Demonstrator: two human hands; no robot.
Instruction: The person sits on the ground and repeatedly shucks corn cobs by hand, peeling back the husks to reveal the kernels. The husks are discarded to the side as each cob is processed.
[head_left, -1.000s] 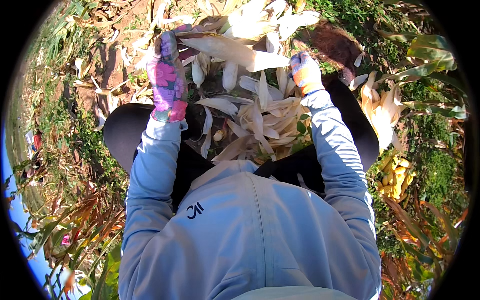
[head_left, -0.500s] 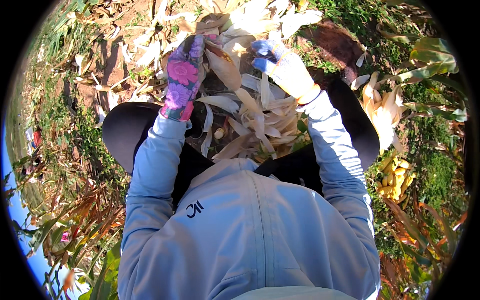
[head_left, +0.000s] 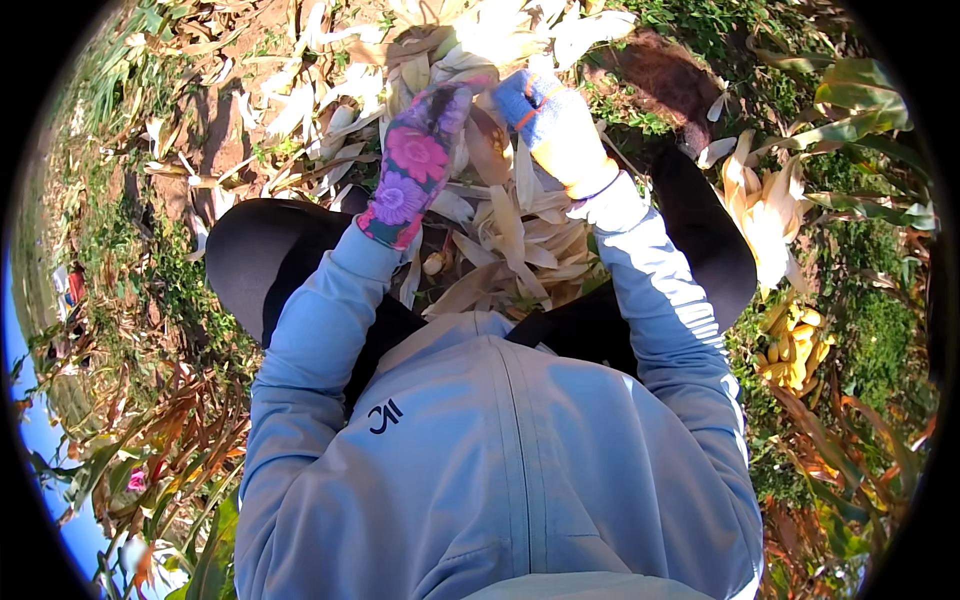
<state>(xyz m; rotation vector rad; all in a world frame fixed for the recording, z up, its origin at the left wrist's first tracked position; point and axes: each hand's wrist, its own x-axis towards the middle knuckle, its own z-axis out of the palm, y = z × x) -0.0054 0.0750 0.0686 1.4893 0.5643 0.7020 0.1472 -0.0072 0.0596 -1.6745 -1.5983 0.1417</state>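
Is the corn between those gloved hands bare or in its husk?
At least partly wrapped: tan husk shows between the left hand and right hand. The hands hide the rest; cannot tell.

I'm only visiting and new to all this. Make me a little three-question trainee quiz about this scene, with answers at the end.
1. Multiple choice: what pattern covers the glove on the left hand?
A) Stripes
B) Flowers
C) Polka dots

2. True or false: the heap of yellow cobs lies to the person's left.

3. Short answer: what shows between the left hand and the right hand?

Key:
1. B, flowers.
2. False; it lies to the person's right.
3. An ear of corn with pale husk about it.
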